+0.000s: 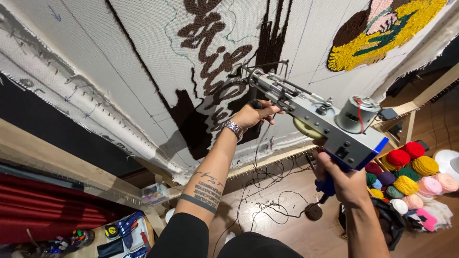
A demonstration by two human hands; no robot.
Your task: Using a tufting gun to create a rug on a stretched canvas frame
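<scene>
A silver tufting gun [315, 117] with a round motor on top and a blue handle points its needle at white backing cloth [119, 57] stretched on a wooden frame. My right hand [346, 179] grips the blue handle below the gun's body. My left hand [253, 114], with a metal watch at the wrist, holds the black front grip near the needle. The needle tip touches the cloth beside dark brown tufted lettering [215, 62]. A yellow and brown tufted patch [382, 28] fills the cloth's upper right.
Several yarn balls [406, 177] in red, yellow, pink and green lie on the wooden floor at the right. Black cords [267, 191] trail across the floor below the frame. A small box [155, 193] and tools [124, 231] sit at the lower left.
</scene>
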